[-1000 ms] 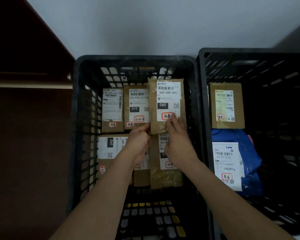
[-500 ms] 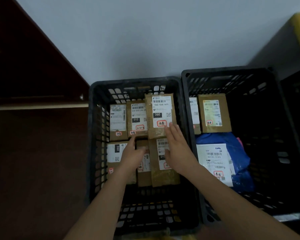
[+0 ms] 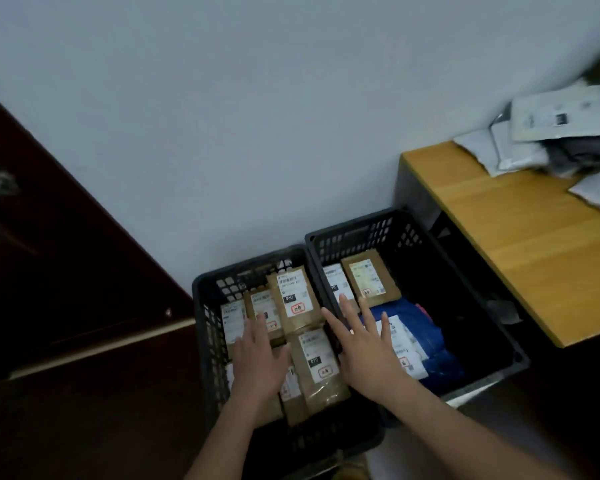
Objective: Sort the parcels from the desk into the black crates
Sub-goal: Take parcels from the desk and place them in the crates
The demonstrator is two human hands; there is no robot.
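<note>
Risk: the parcel marked 060 (image 3: 293, 303), at 12 o'clock in the left crate (image 3: 201, 327), overlaps its neighbours and may slide if a hand brushes it on exit. Risk: the loose mailers (image 3: 548, 133) heaped at 2 o'clock on the worktop (image 3: 520, 237) could spill when 1 is pulled from the pile.

Left hand (image 3: 260, 362): palm down over the left crate, fingers (image 3: 261, 325) released, grasping nothing. Right hand (image 3: 368, 351): palm down above the rim shared with the right crate (image 3: 492, 327), fingers (image 3: 345, 308) spread, released, empty.

Both crates hold sorted parcels; unsorted mailers remain on the worktop
</note>
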